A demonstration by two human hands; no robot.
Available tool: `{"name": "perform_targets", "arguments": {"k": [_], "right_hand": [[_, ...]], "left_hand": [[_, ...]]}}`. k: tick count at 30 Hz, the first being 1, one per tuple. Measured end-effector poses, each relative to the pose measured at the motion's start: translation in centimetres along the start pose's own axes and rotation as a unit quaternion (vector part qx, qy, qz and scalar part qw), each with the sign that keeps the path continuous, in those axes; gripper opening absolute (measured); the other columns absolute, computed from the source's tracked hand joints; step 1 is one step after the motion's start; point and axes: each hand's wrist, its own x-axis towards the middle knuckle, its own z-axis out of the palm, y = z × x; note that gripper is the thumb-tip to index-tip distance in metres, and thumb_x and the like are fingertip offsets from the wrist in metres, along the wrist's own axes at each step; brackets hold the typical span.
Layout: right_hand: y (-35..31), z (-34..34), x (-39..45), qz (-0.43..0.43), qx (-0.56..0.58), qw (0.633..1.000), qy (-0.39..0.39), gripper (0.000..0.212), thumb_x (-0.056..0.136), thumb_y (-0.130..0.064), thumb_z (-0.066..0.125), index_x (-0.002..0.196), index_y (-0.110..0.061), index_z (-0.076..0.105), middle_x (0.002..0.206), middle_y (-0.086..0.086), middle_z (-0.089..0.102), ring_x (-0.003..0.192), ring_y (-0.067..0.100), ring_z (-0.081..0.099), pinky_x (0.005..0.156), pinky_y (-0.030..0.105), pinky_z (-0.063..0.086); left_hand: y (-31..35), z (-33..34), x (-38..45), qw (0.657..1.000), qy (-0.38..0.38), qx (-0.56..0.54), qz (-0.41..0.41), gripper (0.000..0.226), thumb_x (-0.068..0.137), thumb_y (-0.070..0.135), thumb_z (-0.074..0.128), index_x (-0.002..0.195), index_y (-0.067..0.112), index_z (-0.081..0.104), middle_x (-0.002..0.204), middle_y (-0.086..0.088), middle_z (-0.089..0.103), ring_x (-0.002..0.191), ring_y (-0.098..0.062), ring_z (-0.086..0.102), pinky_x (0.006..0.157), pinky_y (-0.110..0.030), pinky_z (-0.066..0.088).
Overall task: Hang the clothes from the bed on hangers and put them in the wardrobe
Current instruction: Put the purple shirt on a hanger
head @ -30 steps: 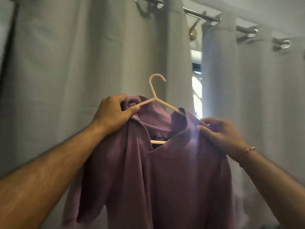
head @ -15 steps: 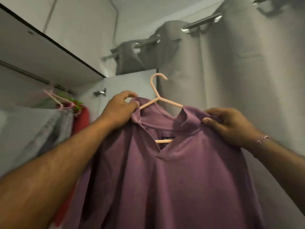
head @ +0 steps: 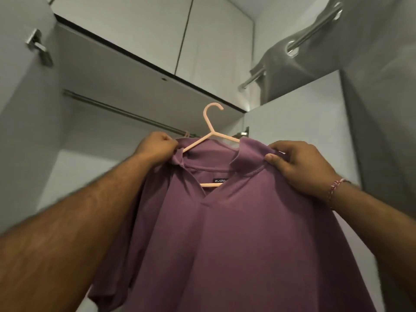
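A purple polo shirt (head: 236, 233) hangs on a pale pink hanger (head: 210, 129), held up in front of the open wardrobe. My left hand (head: 156, 148) grips the shirt's left shoulder together with the hanger arm. My right hand (head: 299, 165) pinches the right shoulder by the collar. The hanger's hook points up, a little below the wardrobe's metal rail (head: 121, 112). The hanger's lower bar shows through the neck opening.
The wardrobe's right door (head: 299, 118) stands open beside the shirt, the left door with a metal handle (head: 39, 47) at far left. Closed upper cabinets (head: 157, 30) sit above. Grey curtains on a rod (head: 315, 34) hang at the right. Other hangers peek behind my left hand.
The view has swung left from the curtains to the open wardrobe. Both hands have carried the shirt on its hanger up close under the rail, keeping their hold.
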Motion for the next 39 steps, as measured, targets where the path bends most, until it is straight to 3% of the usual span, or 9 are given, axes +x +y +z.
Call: {"name": "perform_targets", "arguments": {"k": [3, 7, 9, 14, 20, 25, 39], "right_hand": [[-1.6, 4.5, 2.3, 0.011, 0.018, 1.0, 0.01, 0.025, 0.097, -0.036, 0.067, 0.121, -0.032, 0.072, 0.12, -0.006, 0.074, 0.109, 0.024, 0.068, 0.094, 0.038, 0.053], [-3.9, 9.9, 5.2, 0.012, -0.012, 1.0, 0.016, 0.027, 0.098, -0.038, 0.064, 0.124, -0.032, 0.07, 0.123, 0.001, 0.073, 0.111, 0.032, 0.066, 0.092, 0.04, 0.054], [-4.8, 12.4, 6.7, 0.019, -0.032, 0.999, 0.01, 0.026, 0.099, -0.039, 0.061, 0.122, -0.033, 0.07, 0.12, 0.004, 0.072, 0.108, 0.034, 0.066, 0.087, 0.038, 0.053], [-6.9, 19.9, 10.6, 0.05, -0.058, 0.997, -0.001, 0.028, 0.101, -0.036, 0.057, 0.124, -0.025, 0.068, 0.119, 0.01, 0.072, 0.106, 0.036, 0.067, 0.083, 0.037, 0.052], [-9.1, 28.7, 15.4, 0.09, -0.068, 0.994, 0.013, 0.027, 0.096, -0.032, 0.059, 0.117, -0.019, 0.068, 0.12, 0.015, 0.07, 0.109, 0.037, 0.067, 0.086, 0.041, 0.054], [-9.1, 34.5, 19.2, 0.101, -0.102, 0.99, 0.008, 0.023, 0.098, -0.024, 0.057, 0.117, -0.014, 0.066, 0.118, 0.015, 0.07, 0.106, 0.035, 0.068, 0.079, 0.037, 0.049], [-3.4, 42.8, 28.8, 0.112, -0.042, 0.992, 0.041, 0.028, 0.099, -0.018, 0.052, 0.121, -0.006, 0.065, 0.123, 0.02, 0.068, 0.11, 0.039, 0.067, 0.086, 0.042, 0.052]], "left_hand": [[-2.2, -1.7, 0.4, 0.993, 0.034, 0.113, -0.006, 0.034, 0.081, 0.042, 0.053, 0.077, 0.011, 0.067, 0.085, -0.007, 0.069, 0.084, -0.03, 0.061, 0.08, -0.041, 0.052], [-5.5, -3.9, 1.7, 0.952, 0.035, 0.305, 0.003, 0.044, 0.094, 0.043, 0.058, 0.128, 0.017, 0.064, 0.128, -0.012, 0.067, 0.115, -0.033, 0.062, 0.099, -0.044, 0.052], [-7.1, -4.6, 2.2, 0.93, 0.022, 0.368, 0.012, 0.049, 0.092, 0.044, 0.059, 0.135, 0.021, 0.06, 0.137, -0.01, 0.063, 0.12, -0.033, 0.061, 0.101, -0.046, 0.052], [-10.8, -4.5, 4.5, 0.878, -0.043, 0.476, 0.034, 0.051, 0.091, 0.05, 0.056, 0.135, 0.025, 0.059, 0.136, -0.005, 0.062, 0.118, -0.028, 0.061, 0.101, -0.048, 0.052], [-14.8, -2.3, 9.9, 0.847, -0.083, 0.516, 0.095, 0.059, 0.085, 0.059, 0.048, 0.129, 0.023, 0.062, 0.131, -0.005, 0.065, 0.116, -0.028, 0.063, 0.101, -0.048, 0.053], [-18.3, 0.8, 14.0, 0.818, -0.103, 0.547, 0.141, 0.043, 0.092, 0.049, 0.052, 0.122, 0.023, 0.065, 0.119, -0.003, 0.068, 0.104, -0.026, 0.066, 0.096, -0.047, 0.057], [-23.4, 6.9, 18.9, 0.751, -0.106, 0.633, 0.157, 0.037, 0.094, 0.051, 0.052, 0.117, 0.024, 0.065, 0.109, 0.0, 0.065, 0.096, -0.022, 0.064, 0.093, -0.048, 0.056]]}}
